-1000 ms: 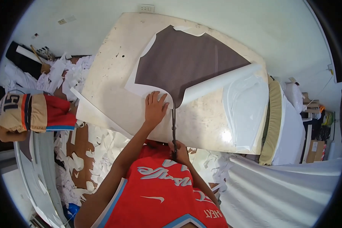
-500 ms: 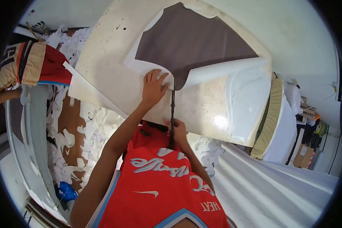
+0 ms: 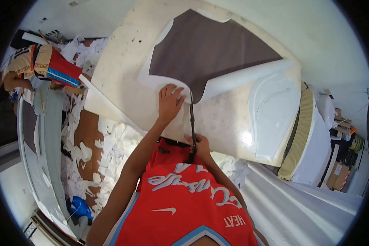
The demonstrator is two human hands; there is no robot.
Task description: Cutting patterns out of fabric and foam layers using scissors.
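Note:
A dark sheet piece [image 3: 213, 45] with a curved outline lies on white paper-like sheet [image 3: 147, 86] on the pale table. My left hand [image 3: 170, 104] rests flat on the white sheet, its fingers spread beside the dark piece's lower left curve. Close to the table's near edge, my right hand [image 3: 200, 145] grips long black scissors [image 3: 192, 121]. Their blades point away from me, reaching the white sheet along the dark piece's narrow lower end. The blade tips are partly hidden at the sheet's edge.
White curved cutouts [image 3: 272, 110] lie on the table's right side. Paper scraps [image 3: 115, 151] litter the floor at left, near a blue bag [image 3: 81, 208]. Another person [image 3: 49, 65] bends over a long bench [image 3: 55, 143]. A cardboard box [image 3: 337, 175] stands far right.
The whole view has shifted, so the table and my hands appear slightly lower and further right. My hands keep nearly the same place on the sheet and scissors. The other person has shifted posture.

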